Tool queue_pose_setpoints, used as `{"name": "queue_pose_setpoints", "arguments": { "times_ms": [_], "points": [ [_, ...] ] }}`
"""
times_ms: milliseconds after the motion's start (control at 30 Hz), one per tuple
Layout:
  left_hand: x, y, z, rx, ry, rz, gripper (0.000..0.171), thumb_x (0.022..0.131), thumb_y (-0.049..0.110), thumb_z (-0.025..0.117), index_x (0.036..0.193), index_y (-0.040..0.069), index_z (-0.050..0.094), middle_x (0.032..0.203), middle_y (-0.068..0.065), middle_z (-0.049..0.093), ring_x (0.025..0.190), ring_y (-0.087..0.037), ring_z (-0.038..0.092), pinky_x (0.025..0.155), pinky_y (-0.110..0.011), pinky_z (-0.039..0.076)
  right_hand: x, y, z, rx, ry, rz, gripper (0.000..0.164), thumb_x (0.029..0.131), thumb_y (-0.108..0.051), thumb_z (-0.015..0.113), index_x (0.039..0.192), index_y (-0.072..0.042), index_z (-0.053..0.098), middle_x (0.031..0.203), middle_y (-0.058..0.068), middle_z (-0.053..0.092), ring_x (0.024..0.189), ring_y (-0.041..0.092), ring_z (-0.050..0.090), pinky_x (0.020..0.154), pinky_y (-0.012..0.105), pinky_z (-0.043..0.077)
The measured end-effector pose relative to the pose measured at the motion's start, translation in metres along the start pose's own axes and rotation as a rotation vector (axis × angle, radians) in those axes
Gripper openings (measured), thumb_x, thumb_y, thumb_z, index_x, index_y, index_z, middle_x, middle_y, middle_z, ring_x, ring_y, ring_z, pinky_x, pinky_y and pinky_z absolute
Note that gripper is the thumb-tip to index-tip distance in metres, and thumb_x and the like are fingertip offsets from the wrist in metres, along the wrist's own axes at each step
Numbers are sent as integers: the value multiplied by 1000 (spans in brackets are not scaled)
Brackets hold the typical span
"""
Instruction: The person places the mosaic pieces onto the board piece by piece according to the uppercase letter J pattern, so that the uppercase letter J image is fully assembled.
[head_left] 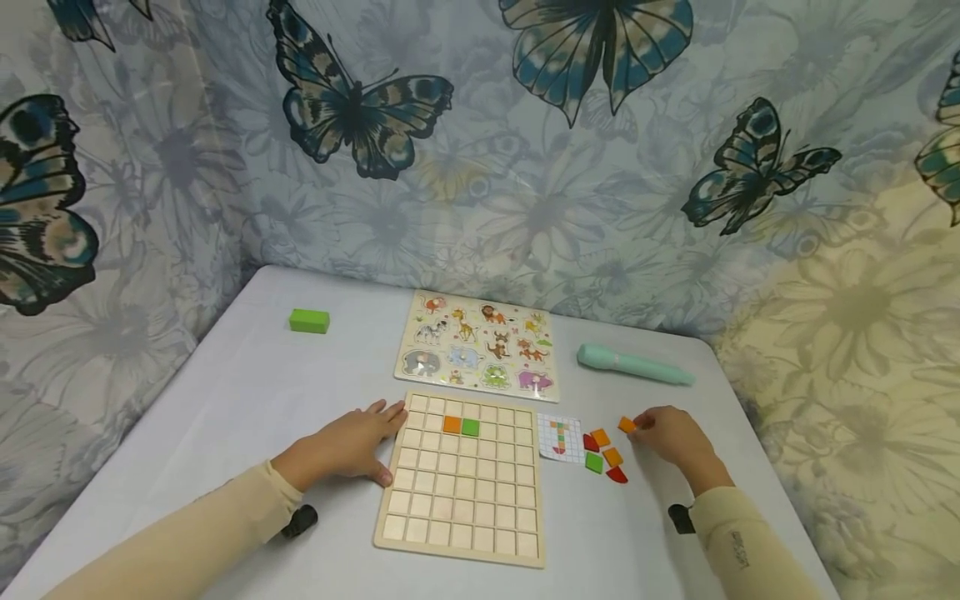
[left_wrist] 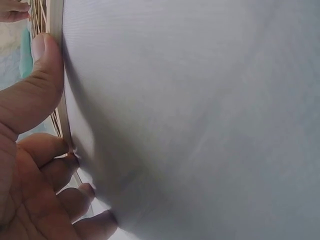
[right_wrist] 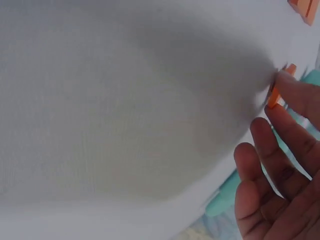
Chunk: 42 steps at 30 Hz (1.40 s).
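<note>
My left hand (head_left: 352,446) lies spread along the left edge of a wooden grid board (head_left: 459,557). Its thumb and fingertips touch the frame, as the left wrist view shows too. An orange tile (head_left: 452,425) and a green tile (head_left: 470,427) sit side by side in the board's second row. To the right of the board, my right hand (head_left: 672,437) pinches an orange square tile (right_wrist: 275,95) between thumb and index finger, close over the table. Beside that hand lie loose orange, red and green tiles (head_left: 594,462) and a small pattern card (head_left: 551,451).
An animal peg puzzle (head_left: 480,377) lies behind the board. A mint-green tapered cylinder (head_left: 637,364) rests at the back right, and a green block (head_left: 309,321) at the back left. Butterfly-print fabric (head_left: 480,217) hangs behind the white table (head_left: 247,392).
</note>
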<state>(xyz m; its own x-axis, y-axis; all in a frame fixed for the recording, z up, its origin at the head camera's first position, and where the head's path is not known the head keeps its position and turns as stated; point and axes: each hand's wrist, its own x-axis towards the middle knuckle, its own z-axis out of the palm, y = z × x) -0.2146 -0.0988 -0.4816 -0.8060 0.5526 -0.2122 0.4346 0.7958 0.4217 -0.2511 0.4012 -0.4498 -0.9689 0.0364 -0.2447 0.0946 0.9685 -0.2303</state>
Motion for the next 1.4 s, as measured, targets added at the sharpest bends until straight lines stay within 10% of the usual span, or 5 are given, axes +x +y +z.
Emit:
{"name": "queue_pose_setpoints", "arguments": {
  "times_ms": [600, 1233, 1400],
  "points": [
    [4, 5, 3, 12, -5, -7, 104, 68, 43, 85, 149, -1, 38, 157, -14, 29, 143, -40, 22, 110, -58, 27, -10, -167, 47, -22, -35, -400, 24, 82, -28, 79, 102, -15, 78, 94, -6, 70, 87, 12, 63, 77, 36, 54],
    [3, 2, 3, 14, 17, 6, 104, 67, 43, 85, 148, -2, 38, 156, -15, 29, 143, -41, 22, 109, -59, 27, -10, -185, 55, -56, 24, -506, 27, 82, -30, 79, 106, -19, 76, 92, -6, 67, 81, 10, 59, 70, 33, 51],
    [3, -3, 4, 42, 20, 8, 105, 66, 44, 85, 148, -1, 38, 156, -14, 30, 142, -41, 24, 108, -58, 29, -15, -157, 40, 11, 46, -477, 37, 84, -29, 78, 118, -18, 71, 93, -4, 63, 71, 10, 56, 64, 33, 48]
  ]
}}
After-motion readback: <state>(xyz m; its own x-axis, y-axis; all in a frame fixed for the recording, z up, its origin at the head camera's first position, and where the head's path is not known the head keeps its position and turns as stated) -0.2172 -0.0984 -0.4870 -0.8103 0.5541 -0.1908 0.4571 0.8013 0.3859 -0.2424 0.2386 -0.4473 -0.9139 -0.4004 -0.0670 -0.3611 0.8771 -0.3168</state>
